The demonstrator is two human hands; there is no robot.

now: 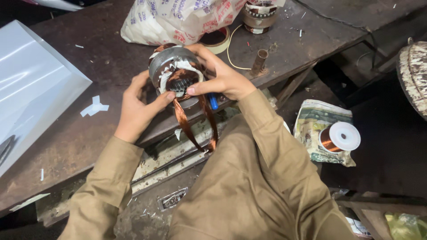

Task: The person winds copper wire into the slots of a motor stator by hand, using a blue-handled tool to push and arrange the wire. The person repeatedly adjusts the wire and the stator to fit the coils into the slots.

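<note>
A grey metal motor stator (171,62) with white slot paper rests at the edge of the dark workbench (89,129). My left hand (135,109) grips its lower left side, thumb pressed at the opening. My right hand (220,75) holds it from the right, thumb and fingers pinching at the slots. A loop of copper wire coil (189,126) hangs down from the stator toward my lap. A blue tool tip (214,102) shows under my right hand.
A printed white sack (178,20) lies behind the stator, with a tape roll (218,40) and a second wound stator (259,15) near it. A short metal pipe (260,62) stands on the bench. A copper wire spool (340,138) rests on newspaper at right. A white sheet (31,84) is at left.
</note>
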